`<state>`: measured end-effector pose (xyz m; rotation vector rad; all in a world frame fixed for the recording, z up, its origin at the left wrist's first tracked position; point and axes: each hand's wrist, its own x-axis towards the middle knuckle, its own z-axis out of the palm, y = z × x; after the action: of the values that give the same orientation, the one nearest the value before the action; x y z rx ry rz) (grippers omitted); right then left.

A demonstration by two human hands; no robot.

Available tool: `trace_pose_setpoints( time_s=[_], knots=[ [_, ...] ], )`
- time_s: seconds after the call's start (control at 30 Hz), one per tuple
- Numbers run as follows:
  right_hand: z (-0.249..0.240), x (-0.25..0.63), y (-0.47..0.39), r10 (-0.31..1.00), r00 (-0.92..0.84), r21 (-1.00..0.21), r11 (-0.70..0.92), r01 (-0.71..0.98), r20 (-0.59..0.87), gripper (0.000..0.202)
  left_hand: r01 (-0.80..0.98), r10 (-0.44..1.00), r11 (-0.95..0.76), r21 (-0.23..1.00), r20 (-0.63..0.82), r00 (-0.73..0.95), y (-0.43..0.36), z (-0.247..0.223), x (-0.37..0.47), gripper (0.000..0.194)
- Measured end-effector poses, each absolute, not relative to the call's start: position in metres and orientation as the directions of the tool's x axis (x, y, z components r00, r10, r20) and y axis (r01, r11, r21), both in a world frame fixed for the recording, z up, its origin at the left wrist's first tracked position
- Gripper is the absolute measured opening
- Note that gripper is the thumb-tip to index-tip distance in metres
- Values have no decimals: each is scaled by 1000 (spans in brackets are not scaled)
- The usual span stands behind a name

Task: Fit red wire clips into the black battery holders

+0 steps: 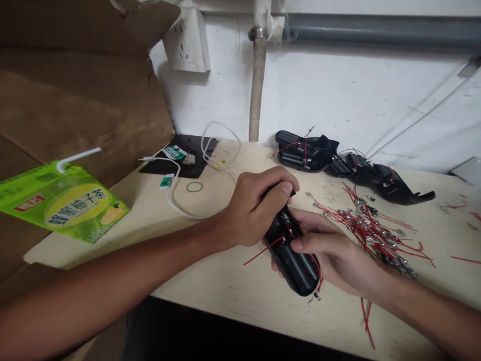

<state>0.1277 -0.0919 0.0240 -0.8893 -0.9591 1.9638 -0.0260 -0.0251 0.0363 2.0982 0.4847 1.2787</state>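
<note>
Over the worktop point(203, 283), the left hand point(250, 208) wraps the upper end of a black casing point(298, 268) while the right hand point(330, 245) grips its side, thumb resting on its face. A red wire point(263, 252) sticks out leftward. Metal-tipped leads point(370, 230) lie heaped to the right, near other casings point(310, 153) by the wall point(338, 95).

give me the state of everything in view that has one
Black casing: held tilted, red wires attached
Left hand: closed over its upper end
Right hand: gripping its side
Wired metal parts: heaped loosely
Other black casings: lying by the wall
White cable: loosely looped
Drink pack: straw inserted
Wall socket: nothing visibly plugged in
</note>
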Motion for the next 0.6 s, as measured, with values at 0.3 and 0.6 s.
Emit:
trace_pose_setpoints(
  time_s=[0.3, 0.6],
  knots=[
    [20, 120, -96, 910, -374, -942, -267, -203, -178, 27, 19, 594, -753, 658, 667, 449, -28, 37, -25, 26],
    [24, 114, -98, 942, -311, -975, -176, -136, -127, 19, 85, 478, -863, 498, 751, 455, -37, 44, -27, 23]
  ],
)
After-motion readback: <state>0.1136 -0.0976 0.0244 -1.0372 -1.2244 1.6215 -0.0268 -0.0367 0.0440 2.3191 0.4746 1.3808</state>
